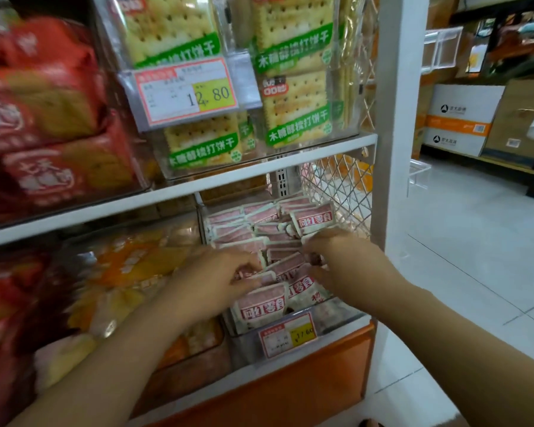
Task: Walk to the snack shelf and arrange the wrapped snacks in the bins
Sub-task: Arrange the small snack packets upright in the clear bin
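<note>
**Friend:** Where are the snacks?

**Me:** The snacks (313, 220) lie in the clear bin (342, 317) at the right end of the low shelf (244, 371). They are in a messy pile. Some lie flat and some stand on edge.

**Friend:** What are your hands doing?

**Me:** My left hand (225, 278) has bent fingers and pinches a pack near the front. My right hand (336, 263) curls over a few packs, with the thumb under them. Both hands are almost closed.

**Friend:** How will the packs feel?

**Me:** I think they are light and soft, with slick wrap, so they may slide. I would take each one by its flat sides or its crimped edge, and not squeeze hard.

**Friend:** What can't you see?

**Me:** My fingertips hide in the pile, so I can't tell how many packs each hand has. The bottom of the bin is covered. The tag (287, 337) on its front is too small to read well. The red bags (43, 134) on the left are all blurry.
</note>
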Tool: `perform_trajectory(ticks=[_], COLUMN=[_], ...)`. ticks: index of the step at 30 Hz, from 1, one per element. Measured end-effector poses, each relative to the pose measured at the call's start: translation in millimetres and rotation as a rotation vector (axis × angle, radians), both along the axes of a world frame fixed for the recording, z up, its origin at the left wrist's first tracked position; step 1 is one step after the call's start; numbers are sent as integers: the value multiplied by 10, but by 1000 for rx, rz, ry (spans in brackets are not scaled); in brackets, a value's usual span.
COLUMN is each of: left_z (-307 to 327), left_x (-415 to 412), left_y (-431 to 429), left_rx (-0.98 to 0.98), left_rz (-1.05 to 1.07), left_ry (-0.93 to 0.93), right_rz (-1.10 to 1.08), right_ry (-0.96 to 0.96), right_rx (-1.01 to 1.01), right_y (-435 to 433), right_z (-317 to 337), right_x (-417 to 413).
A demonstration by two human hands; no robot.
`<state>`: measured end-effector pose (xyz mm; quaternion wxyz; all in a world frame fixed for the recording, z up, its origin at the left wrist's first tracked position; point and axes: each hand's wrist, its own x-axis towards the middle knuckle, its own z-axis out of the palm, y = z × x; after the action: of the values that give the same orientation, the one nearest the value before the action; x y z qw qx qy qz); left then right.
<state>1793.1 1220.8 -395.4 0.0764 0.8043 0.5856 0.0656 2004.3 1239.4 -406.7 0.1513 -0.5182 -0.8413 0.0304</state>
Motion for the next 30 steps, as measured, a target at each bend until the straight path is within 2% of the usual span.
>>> perform_trajectory(ticks=[2,4,7,9,13,17,19,22,26,30], left_z=[-77,-155,-183,-149,-135,-246,-250,-227,-205,-237], left_x=[-10,20,35,21,29,27,11,-6,-3,135], left_y=[-62,-68,-68,-77,-72,-27,-14,-26,-48,-52], left_rx=[12,40,59,57,64,74,81,73,80,151], left_rz=[24,53,80,74,83,112,104,92,85,19], left_ry=[98,224,315,343,435,365,339,328,304,260], right_rz=[60,43,-21,-59,-61,67,126,150,-40,-132], right_ry=[-43,-146,-241,-217,-44,-182,-182,-58,214,2], right_rx=[-107,-189,-257,-265,-268,-269,-285,-324,-205,-257], right_y=[-6,56,189,260,347,317,318,294,210,190], right_z=[-42,-132,-209,-200,-173,-231,-273,-191,55,-7], right_x=[-163,-260,-310,-312,-249,-266,-257,-140,127,185])
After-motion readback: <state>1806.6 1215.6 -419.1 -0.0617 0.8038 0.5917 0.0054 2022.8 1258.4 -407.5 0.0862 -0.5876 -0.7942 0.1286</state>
